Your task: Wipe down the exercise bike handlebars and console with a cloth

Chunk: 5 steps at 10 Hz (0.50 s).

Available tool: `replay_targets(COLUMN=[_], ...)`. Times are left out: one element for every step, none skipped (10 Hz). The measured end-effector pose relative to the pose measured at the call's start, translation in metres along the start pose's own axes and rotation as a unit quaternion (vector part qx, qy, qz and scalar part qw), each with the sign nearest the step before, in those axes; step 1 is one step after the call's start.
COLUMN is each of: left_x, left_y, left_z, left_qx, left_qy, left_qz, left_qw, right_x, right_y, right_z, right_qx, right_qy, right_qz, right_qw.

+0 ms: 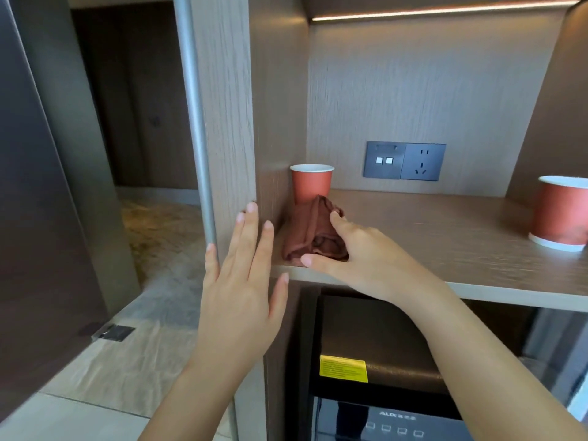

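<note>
A crumpled dark red-brown cloth (pixel 310 230) lies on the wooden shelf (pixel 429 237) at its left end, just in front of a red paper cup (pixel 311 183). My right hand (pixel 359 253) reaches over the shelf edge and its thumb and fingers curl around the cloth's right side. My left hand (pixel 241 281) is raised flat with straight fingers in front of the cabinet's side panel (pixel 222 122), left of the cloth and holding nothing. No exercise bike is in view.
A second red paper cup (pixel 560 214) stands at the shelf's right end. A grey socket plate (pixel 404 160) sits on the back wall. Below the shelf is a black appliance (pixel 375 361) with a yellow label. A doorway and stone floor (pixel 152 230) lie to the left.
</note>
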<state>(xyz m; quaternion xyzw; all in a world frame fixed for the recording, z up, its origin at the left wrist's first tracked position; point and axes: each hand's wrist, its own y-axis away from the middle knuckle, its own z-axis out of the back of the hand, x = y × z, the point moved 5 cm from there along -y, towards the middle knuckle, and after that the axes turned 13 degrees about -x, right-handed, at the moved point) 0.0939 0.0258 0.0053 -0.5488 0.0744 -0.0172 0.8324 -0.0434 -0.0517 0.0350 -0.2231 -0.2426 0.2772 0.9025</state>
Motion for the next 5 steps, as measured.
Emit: replay_targets(left_x=[0.005, 0.007, 0.005, 0.005, -0.002], left_y=[0.0, 0.0, 0.0, 0.0, 0.003], left_z=[0.001, 0.002, 0.002, 0.002, 0.002], left_qx=[0.011, 0.011, 0.007, -0.011, -0.017], left_qy=[-0.002, 0.002, 0.008, 0.02, 0.033], left_qz=[-0.001, -0.009, -0.016, -0.017, -0.024], left_qw=[1.0, 1.0, 1.0, 1.0, 0.999], right_x=[0.009, 0.016, 0.021, 0.022, 0.017], right_y=[-0.008, -0.013, -0.015, -0.015, -0.006], right_z=[-0.008, -0.014, -0.017, -0.018, -0.01], right_qx=[0.001, -0.008, -0.024, -0.024, -0.04], right_qy=[0.01, 0.031, 0.048, 0.044, 0.035], right_qz=[-0.007, -0.016, -0.024, -0.04, -0.055], right_qw=[1.0, 0.999, 0.998, 0.998, 0.997])
